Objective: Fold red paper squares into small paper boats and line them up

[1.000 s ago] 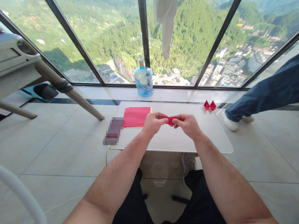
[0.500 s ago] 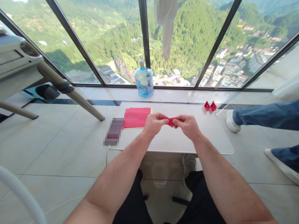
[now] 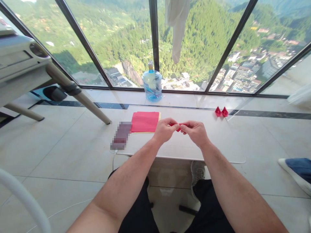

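A small folded piece of red paper (image 3: 179, 129) is pinched between my two hands, above the low white table (image 3: 194, 145). My left hand (image 3: 166, 130) grips its left end with thumb and fingers. The right end is held by my right hand (image 3: 195, 131), thumb close to the left thumb. My fingers cover most of the paper. Left of my hands lies a stack of red paper sheets (image 3: 145, 121), with a yellowish edge showing beneath. Two small folded red paper shapes (image 3: 221, 112) with pointed tops stand side by side at the table's far right corner.
A pixelated phone-like object (image 3: 120, 136) with a white cable lies at the table's left edge. Behind the table stands a blue water jug (image 3: 152, 85) by the window. A metal-legged piece of furniture (image 3: 80, 97) is at left. Another person's foot (image 3: 293, 174) is at right.
My hands have drawn closer together on the red paper, which now shows less between them. The other person's farther leg has left the spot beside the table. The view has shifted slightly.
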Available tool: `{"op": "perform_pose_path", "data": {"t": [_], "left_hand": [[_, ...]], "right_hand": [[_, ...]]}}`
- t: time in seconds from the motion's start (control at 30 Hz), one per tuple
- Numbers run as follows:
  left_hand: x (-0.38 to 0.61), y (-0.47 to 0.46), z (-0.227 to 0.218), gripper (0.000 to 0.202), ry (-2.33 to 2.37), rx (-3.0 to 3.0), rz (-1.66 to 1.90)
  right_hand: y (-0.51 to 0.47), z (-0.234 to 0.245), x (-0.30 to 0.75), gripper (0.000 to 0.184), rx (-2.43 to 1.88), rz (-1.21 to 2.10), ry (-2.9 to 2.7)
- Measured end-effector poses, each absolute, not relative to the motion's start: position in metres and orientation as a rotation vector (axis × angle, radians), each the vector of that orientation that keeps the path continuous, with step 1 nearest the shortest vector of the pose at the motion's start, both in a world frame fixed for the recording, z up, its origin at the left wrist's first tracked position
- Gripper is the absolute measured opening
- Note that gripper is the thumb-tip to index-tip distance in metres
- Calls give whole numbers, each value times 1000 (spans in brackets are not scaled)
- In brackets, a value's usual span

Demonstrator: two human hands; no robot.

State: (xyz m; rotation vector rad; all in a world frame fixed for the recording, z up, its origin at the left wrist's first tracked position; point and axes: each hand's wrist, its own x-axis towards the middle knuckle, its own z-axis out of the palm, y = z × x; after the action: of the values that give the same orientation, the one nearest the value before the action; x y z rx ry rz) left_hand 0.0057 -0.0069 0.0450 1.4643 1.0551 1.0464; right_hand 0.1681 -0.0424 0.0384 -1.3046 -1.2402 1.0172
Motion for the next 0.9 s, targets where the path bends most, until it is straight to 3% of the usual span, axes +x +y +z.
{"op": "perform_pose_path", "data": {"t": [0.33,0.7,0.9], "left_hand": [[8,-10,50,13,1122,1396,1038],[6,-4,47,9,1045,1249,991],[2,-6,52,39,951,1081,832]], "right_hand": [[-42,40,171,23,-1364,951,-1211],[-40,40,172,26,-1349,1107,-1028],[-39,40,174,28,-1314,1300,-831]]}}
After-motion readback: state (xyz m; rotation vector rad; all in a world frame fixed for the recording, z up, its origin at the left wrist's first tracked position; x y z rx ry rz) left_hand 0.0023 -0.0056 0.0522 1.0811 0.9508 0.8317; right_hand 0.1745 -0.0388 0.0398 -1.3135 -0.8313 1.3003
